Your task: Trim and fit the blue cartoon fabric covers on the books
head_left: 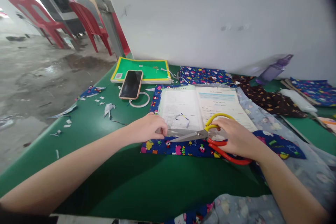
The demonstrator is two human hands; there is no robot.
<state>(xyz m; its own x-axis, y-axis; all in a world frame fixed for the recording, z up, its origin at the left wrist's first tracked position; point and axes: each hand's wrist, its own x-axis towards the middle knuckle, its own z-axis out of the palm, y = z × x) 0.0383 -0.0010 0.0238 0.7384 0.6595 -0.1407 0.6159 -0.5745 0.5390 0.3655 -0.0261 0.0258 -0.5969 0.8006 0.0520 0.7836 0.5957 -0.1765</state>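
My right hand (232, 134) is wrapped round the scissors (201, 134), which have one yellow and one red handle loop. Their blades point left, lying over the lower edge of an open book (215, 103) and the blue patterned fabric (183, 149) beneath it. At the book's lower left corner, my left hand (151, 127) is closed in a pinch near the blade tips. What its fingers grip is hidden. Small dark and pale scraps (183, 119) rest on the left page. Grey patterned cloth (275, 131) extends from under the book to the right.
A phone (131, 84) leans on a green book (149, 69) beside a white looped cable (143, 101). Cloth scraps (109, 109) litter the green table (126, 175) at left. Brown patterned cloth (270, 99) and a purple bottle (274, 70) lie near the wall.
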